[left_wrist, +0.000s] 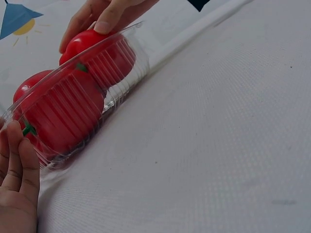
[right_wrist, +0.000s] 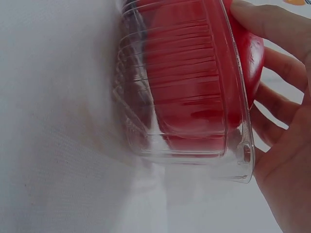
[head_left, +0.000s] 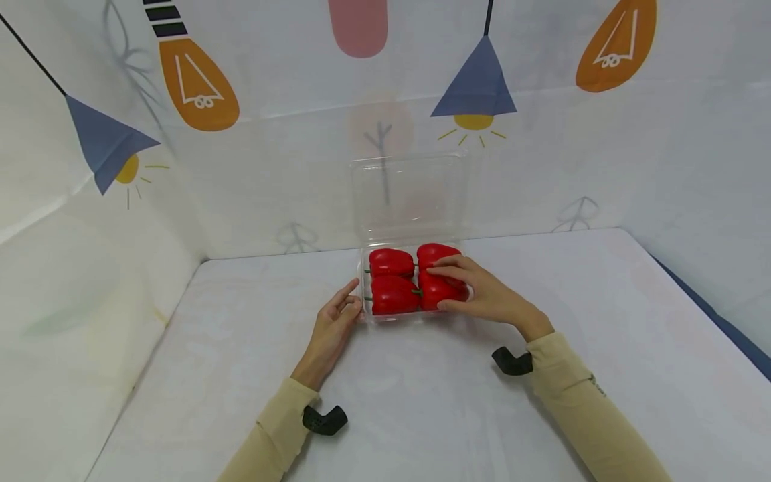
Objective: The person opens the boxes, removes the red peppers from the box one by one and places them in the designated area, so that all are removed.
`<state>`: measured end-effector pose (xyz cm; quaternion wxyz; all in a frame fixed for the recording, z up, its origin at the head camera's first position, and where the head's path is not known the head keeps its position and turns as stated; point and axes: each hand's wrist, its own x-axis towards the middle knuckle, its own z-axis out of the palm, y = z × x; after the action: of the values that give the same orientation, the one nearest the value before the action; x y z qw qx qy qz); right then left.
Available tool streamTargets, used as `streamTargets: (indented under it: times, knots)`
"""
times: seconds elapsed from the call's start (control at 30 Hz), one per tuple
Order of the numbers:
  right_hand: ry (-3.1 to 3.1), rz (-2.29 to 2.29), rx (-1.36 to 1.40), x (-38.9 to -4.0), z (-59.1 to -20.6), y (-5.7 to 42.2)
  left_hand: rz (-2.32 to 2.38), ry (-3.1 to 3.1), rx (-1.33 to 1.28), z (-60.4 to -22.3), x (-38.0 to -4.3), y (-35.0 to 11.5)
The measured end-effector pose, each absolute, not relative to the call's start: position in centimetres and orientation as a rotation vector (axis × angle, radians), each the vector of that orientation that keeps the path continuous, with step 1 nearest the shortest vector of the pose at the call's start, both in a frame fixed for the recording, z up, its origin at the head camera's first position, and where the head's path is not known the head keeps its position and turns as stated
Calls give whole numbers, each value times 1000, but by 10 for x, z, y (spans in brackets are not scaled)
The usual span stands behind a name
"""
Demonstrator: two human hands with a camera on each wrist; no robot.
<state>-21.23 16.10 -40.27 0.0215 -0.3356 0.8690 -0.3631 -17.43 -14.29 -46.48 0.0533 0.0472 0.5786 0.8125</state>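
Observation:
A clear plastic clamshell box [head_left: 391, 317] holds several red bell peppers in two rows, the front left pepper [head_left: 393, 296] among them. Its transparent lid [head_left: 415, 194] stands raised at the back. My right hand [head_left: 490, 294] grips the front right bell pepper [head_left: 435, 294], which sits inside the box; thumb and fingers curve around its top in the right wrist view. On the other side, my left hand [head_left: 334, 325] rests against the box's left wall with fairly straight fingers [left_wrist: 19, 155]. The green stems [left_wrist: 29, 128] point left.
The box stands near the far edge of a white-covered table [head_left: 409, 402]. Behind it hangs a white backdrop [head_left: 289, 174] printed with lamps and bulbs. A black curved piece is on each sleeve, one by the left wrist [head_left: 325, 420], one by the right [head_left: 512, 361].

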Motion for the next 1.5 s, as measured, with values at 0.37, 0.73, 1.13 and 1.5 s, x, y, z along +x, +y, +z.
streamTargets:
  times: [0.37,0.73,1.13,1.5]
  knots:
    - [2705,-1170,-1095,-212,-400,163,2459,1770,146,-465,-174,-142]
    - [2716,-1296,-1059,-214,-394,172,2472,1747,130,-466,-175,-143]
    - [2824,-1403,-1095,-199,-365,168,2450,1779,149,-466,-175,-143]
    - [2908,-1549,-986,-202,-364,175,2446,1786,140,-466,-174,-143]
